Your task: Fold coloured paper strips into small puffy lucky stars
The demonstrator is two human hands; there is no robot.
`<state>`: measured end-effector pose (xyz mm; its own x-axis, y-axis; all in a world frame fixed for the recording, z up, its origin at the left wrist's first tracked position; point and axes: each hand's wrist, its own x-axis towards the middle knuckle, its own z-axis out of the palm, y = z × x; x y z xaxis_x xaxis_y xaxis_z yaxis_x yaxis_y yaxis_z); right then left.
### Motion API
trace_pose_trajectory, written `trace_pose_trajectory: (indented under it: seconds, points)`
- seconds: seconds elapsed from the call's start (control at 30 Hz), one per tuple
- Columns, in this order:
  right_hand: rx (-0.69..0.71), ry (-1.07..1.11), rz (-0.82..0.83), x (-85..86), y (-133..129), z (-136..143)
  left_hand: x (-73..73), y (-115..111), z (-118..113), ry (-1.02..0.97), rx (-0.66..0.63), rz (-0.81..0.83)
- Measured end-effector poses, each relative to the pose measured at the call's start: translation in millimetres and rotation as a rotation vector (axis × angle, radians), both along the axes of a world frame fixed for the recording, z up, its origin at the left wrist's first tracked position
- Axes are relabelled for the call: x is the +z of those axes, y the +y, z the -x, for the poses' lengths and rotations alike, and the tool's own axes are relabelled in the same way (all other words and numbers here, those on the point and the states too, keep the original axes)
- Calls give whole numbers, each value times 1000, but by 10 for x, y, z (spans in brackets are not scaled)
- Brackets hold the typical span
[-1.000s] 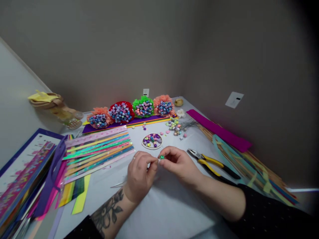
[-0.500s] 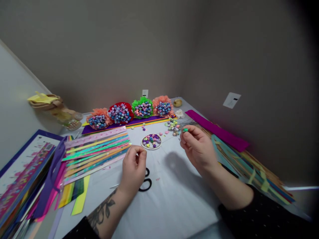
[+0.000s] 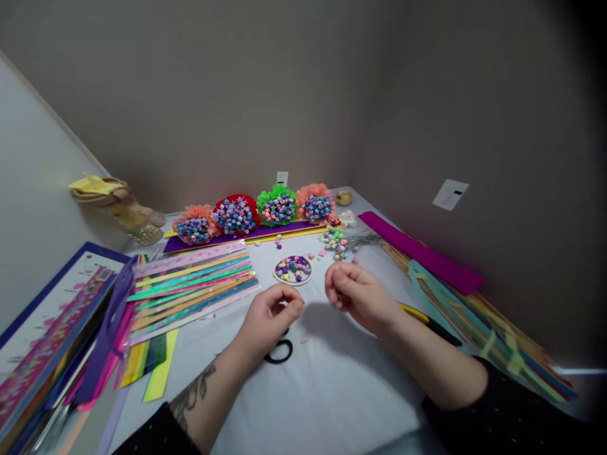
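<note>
My left hand [image 3: 269, 319] hovers above black-handled scissors [image 3: 288, 351], thumb and fingers drawn together in a pinch. Whatever it holds, if anything, is too small to see. Across a narrow gap, my right hand [image 3: 363, 296] is also closed, fingertips pressed together and facing the left; its grip is hidden. Just beyond both hands lies a small round dish [image 3: 293, 284] of purple, yellow and pink folded paper stars [image 3: 294, 268]. Behind my right hand, pastel stars [image 3: 336, 241] lie by thin wires [image 3: 363, 239].
Shiny paper strips [image 3: 192, 294] lie left, beside coloured sheets and a purple ribbon [image 3: 104, 316]. Star bouquets wrapped in red [image 3: 236, 213], green [image 3: 277, 205] and peach [image 3: 317, 202] line the back wall. On the right are a magenta strip [image 3: 422, 253] and a yellow-and-black tool [image 3: 429, 322].
My hands have come closer together, the right moving left and down. The small green piece seen at its fingertips is no longer visible. The view has shifted slightly.
</note>
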<state>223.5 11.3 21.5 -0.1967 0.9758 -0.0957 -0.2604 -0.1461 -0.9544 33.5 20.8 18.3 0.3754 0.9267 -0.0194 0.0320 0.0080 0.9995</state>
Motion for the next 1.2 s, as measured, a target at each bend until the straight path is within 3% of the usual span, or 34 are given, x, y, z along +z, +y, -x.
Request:
trace_pose_trajectory:
  seconds: [0.07, 0.13, 0.3, 0.43, 0.6, 0.97, 1.2]
  points:
    - [234, -59, 9, 13, -51, 68, -20, -12, -18, -90, 64, 112]
    - [378, -130, -10, 2, -101, 146, -30, -35, -45, -165, 70, 232]
    - [508, -244, -39, -49, -153, 242, 15, -64, -87, -391, 119, 412]
    - [479, -246, 15, -58, -147, 239, 32, -35, -77, -511, 148, 462]
    - [412, -239, 67, -98, -142, 237, 29, -9, -68, -589, 215, 390]
    - [305, -362, 35, -104, -114, 258, 110, -15, -95, -569, 318, 283]
    - [319, -361, 33, -146, -104, 277, 105, 12, -73, -577, 281, 344]
